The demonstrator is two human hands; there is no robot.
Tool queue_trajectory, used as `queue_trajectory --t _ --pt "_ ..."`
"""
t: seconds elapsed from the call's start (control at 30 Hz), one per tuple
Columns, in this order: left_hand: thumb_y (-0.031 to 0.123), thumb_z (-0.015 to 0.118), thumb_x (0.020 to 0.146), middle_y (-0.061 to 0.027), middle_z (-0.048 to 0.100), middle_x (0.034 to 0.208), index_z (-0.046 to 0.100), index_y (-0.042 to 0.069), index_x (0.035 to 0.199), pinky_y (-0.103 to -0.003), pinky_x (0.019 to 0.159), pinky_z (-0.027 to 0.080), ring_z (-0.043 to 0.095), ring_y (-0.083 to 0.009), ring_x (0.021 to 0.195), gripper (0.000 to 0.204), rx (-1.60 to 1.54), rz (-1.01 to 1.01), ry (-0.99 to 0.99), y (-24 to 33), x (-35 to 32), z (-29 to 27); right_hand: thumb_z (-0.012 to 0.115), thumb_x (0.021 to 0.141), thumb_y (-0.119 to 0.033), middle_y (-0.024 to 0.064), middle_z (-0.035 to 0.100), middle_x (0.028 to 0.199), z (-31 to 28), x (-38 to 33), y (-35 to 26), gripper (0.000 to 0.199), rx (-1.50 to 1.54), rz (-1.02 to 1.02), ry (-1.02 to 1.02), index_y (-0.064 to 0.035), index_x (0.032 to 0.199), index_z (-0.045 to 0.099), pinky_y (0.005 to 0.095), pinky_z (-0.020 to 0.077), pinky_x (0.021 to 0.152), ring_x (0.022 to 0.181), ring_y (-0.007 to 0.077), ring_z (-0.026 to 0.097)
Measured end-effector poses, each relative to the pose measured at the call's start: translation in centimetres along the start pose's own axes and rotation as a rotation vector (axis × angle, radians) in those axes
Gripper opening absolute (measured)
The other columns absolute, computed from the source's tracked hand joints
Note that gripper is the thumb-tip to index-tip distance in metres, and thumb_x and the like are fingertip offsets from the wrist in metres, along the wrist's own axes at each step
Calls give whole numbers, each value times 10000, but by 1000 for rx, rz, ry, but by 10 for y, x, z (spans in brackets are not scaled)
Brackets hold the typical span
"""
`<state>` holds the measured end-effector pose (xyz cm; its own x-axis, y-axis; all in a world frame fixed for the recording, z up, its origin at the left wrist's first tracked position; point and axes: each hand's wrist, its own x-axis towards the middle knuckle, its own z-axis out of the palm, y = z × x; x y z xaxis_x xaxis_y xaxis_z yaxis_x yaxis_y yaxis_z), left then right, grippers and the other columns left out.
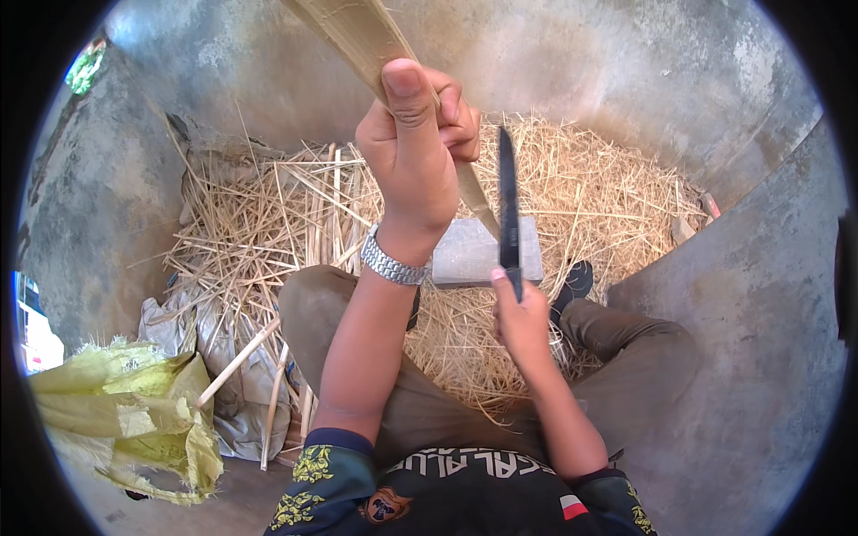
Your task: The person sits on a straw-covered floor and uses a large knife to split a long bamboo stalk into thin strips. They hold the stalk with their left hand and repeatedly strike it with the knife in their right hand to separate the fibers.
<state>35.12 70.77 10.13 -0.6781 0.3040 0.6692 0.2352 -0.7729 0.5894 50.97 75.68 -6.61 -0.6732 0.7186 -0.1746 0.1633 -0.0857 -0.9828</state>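
Observation:
My left hand [416, 134] is raised in front of me, closed round a long flat strip of bamboo [353, 37]. Thumb up, it grips the strip, whose upper part runs out past the top edge of the view. The strip's lower end slants down toward a grey block [487, 252] on the ground. In my right hand [521, 317] is a knife [508, 192] with a long dark blade pointing up. The blade stands just right of the strip's lower end; whether they touch I cannot tell.
Pale shavings [608, 192] cover the ground between my legs and beyond. Thin split sticks [259, 210] are heaped at the left. A torn yellow-green sack [134, 411] lies at the lower left beside thicker sticks [239, 362]. Curved grey walls [617, 67] surround me.

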Motion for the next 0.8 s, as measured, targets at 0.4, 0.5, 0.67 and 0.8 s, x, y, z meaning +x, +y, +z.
queue_trajectory --t 0.4,0.5,0.67,0.8 --pt "706 422 943 30 295 552 435 69 787 -250 416 238 261 -69 443 656 167 46 55 -5 3 3 601 998 -324 -24 394 546 15 34 55 308 93 60 -29 -87 859 462 249 301 352 392 74 382" --pt "711 424 939 28 301 554 435 67 787 -247 416 237 261 -68 440 662 148 34 69 2 5 -5 622 985 -355 -40 395 546 2 25 21 336 174 146 16 -93 860 452 247 273 326 374 75 386" --pt "732 401 932 24 301 549 427 66 781 -252 415 237 260 -69 441 683 182 38 101 -2 4 -2 570 1019 -294 -48 410 569 -19 -15 -73 309 342 -202 173 -105 802 456 226 313 361 410 58 385" --pt "754 375 923 26 285 539 417 69 768 -254 416 228 239 -70 440 704 146 0 23 2 3 -1 521 1032 -278 2 402 560 -28 -24 -114 383 569 -523 198 -94 711 425 242 334 383 425 86 395"
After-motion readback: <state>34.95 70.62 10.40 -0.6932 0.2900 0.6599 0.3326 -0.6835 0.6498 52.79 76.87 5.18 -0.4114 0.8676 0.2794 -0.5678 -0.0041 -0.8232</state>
